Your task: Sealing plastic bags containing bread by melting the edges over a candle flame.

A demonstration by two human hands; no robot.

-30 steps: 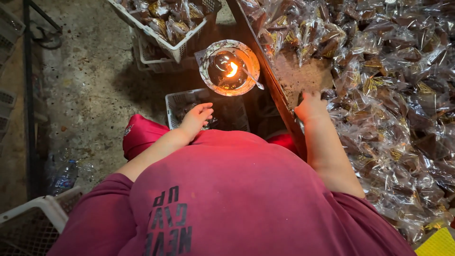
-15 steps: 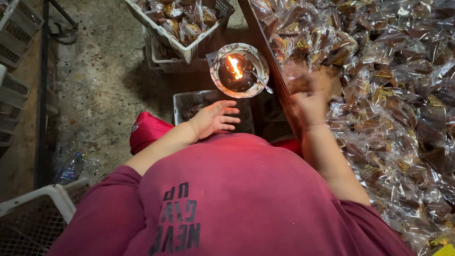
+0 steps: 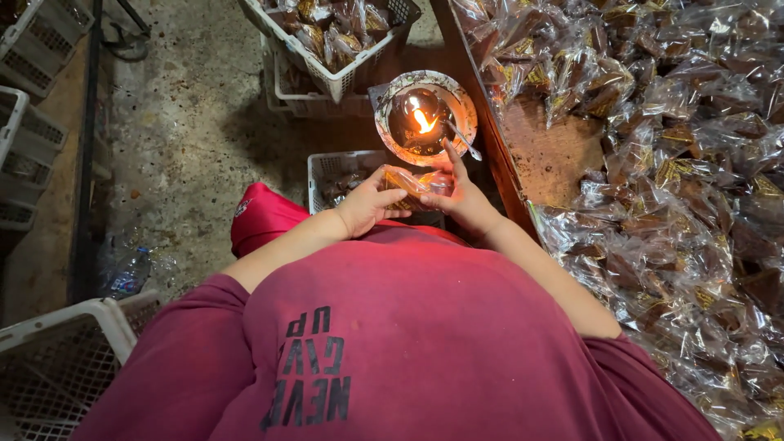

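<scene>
We are holding 1 clear packet [image 3: 412,181]: left hand [image 3: 365,208] and right hand [image 3: 465,200] both gripping it, just below the lamp bowl [image 3: 425,118] burning with 1 flame [image 3: 423,122]

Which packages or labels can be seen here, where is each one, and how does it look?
Small clear packet: held between left hand and right hand, below the flame bowl; see-through, brown and gold inside.
Heap of packets: on the table at right; clear, crinkled, brown contents.
White crate: top centre, holding more such packets.
Shirt print: dark letters on red.
</scene>
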